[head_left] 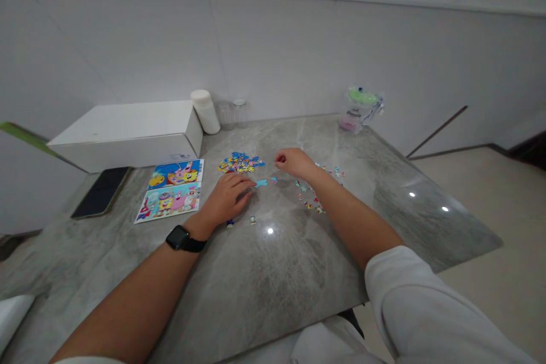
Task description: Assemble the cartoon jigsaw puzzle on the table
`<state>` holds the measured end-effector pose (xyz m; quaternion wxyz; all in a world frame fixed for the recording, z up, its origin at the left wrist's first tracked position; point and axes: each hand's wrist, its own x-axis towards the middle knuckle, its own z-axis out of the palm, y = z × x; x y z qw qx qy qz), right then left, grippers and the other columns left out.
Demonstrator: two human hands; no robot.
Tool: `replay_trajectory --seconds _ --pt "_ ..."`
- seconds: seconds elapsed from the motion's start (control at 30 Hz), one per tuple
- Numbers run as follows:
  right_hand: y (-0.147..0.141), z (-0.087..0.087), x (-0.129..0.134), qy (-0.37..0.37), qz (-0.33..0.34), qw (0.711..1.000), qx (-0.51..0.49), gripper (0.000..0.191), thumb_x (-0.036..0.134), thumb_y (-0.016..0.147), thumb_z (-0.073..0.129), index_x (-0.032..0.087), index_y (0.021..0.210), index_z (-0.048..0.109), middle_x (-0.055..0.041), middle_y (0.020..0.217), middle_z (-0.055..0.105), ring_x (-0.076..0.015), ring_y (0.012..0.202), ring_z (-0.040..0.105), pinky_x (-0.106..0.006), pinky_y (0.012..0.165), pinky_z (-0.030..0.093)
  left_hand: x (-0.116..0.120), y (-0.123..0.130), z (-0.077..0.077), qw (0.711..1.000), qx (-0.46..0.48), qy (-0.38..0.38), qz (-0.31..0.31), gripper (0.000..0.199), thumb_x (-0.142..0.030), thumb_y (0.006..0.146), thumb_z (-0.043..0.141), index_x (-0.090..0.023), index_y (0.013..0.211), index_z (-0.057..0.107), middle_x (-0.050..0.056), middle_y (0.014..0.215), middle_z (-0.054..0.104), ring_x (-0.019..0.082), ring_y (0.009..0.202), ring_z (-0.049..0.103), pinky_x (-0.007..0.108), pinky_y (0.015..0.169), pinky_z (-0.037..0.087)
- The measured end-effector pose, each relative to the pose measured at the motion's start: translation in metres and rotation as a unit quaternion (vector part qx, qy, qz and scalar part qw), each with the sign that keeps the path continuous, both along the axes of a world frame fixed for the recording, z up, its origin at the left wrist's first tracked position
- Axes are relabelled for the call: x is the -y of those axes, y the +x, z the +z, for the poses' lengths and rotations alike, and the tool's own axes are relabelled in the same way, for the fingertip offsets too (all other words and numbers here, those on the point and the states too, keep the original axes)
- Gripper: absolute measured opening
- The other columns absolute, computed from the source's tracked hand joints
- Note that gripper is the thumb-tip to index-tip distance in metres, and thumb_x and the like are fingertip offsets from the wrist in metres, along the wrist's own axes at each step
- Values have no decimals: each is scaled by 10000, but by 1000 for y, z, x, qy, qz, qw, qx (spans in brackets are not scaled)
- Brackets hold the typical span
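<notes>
My left hand point(230, 196), with a watch on its wrist, rests on the table with fingers stretched out and the thumb apart. Its fingertips are at the left end of a few light-blue jigsaw puzzle pieces point(261, 183) that look joined. My right hand point(293, 162) is curled with the fingertips pinched together, just above the table; anything in the pinch is hidden. Between the hands lies one loose puzzle piece point(274, 180). Behind my left hand is a heap of puzzle pieces point(241, 162). More scattered pieces point(307, 205) lie around my right forearm, which partly covers them.
A picture sheet with cartoon figures point(173, 190) lies left of my left hand, beside a phone point(101, 192). Behind them stand a white box point(128, 131), a white bottle point(206, 112) and clear containers point(239, 114). A plastic bag point(360, 109) sits at the back right.
</notes>
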<state>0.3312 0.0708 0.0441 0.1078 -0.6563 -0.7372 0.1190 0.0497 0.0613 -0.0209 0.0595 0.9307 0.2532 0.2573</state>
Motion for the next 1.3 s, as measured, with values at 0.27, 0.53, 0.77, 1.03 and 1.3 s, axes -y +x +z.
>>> replay_trajectory --seconds 0.27,0.53,0.77,1.03,1.3 --pt "55 60 18 140 -59 985 -83 165 276 957 661 188 1000 794 -60 960 793 -185 866 683 -288 823 484 -3 0 2 1000 2 2 6 276 -335 1049 533 -248 1170 765 94 1164 775 284 1111 686 508 1057 507" --pt "78 102 64 257 -82 957 -108 210 362 948 665 181 951 771 -55 848 751 -188 767 628 -324 766 469 -1 0 4 1000 0 1 19 314 -350 1047 513 -241 1208 759 109 1194 773 299 1139 689 517 1061 507" --pt "107 37 76 149 -66 986 -24 146 317 933 676 208 933 772 -43 829 754 -184 743 640 -305 726 446 -3 0 2 1000 -13 6 9 333 -380 1072 491 -224 1221 746 105 1223 777 289 1144 689 502 1076 477" --pt "169 -63 88 177 -149 972 -39 242 239 925 627 227 1124 763 -60 980 778 -192 805 667 -334 823 523 -9 -3 -3 999 -13 6 33 376 -434 1083 461 -248 1250 743 100 1244 777 300 1187 688 504 1087 463" --pt "182 -78 77 199 -99 975 -12 369 51 869 510 205 1049 792 -109 1093 756 -246 1039 672 -386 1003 511 -8 -4 -2 999 -29 -3 29 384 -436 1084 464 -248 1275 740 100 1271 773 299 1208 685 512 1098 468"
